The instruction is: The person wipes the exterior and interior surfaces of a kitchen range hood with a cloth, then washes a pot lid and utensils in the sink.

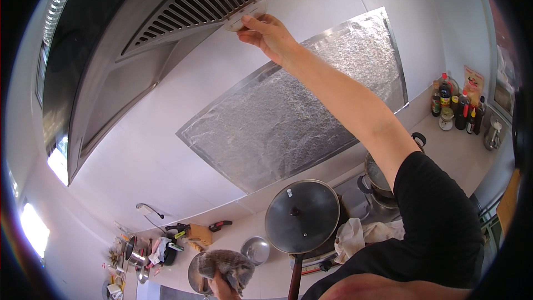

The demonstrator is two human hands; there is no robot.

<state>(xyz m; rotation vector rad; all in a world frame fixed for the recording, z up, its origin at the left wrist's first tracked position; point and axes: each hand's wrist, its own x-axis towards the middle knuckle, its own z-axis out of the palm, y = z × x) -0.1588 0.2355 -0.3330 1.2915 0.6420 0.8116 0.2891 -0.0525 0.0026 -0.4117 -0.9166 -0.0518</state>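
Note:
Raised high, my right hand (268, 35) has its thumb and fingers at a round, pale plastic piece (245, 16) along the lower edge of the range hood (200, 4). Whether the fingers grip this piece or only touch it cannot be told. Low in the picture, my left hand (222, 286) holds a bunched grey-brown cloth (227, 266), which hides part of the fingers. Behind the cloth lies a round pan (195, 275). A small metal bowl (255, 251) is right of the cloth.
A frying pan with a glass lid (302, 216) stands on the gas stove, its handle towards me. Right of it are a lidded pot (377, 175) and pale cloths (349, 239). Sauce bottles (462, 110) stand at the far right, a knife block (200, 234) at the left. Foil sheeting (275, 133) covers the wall.

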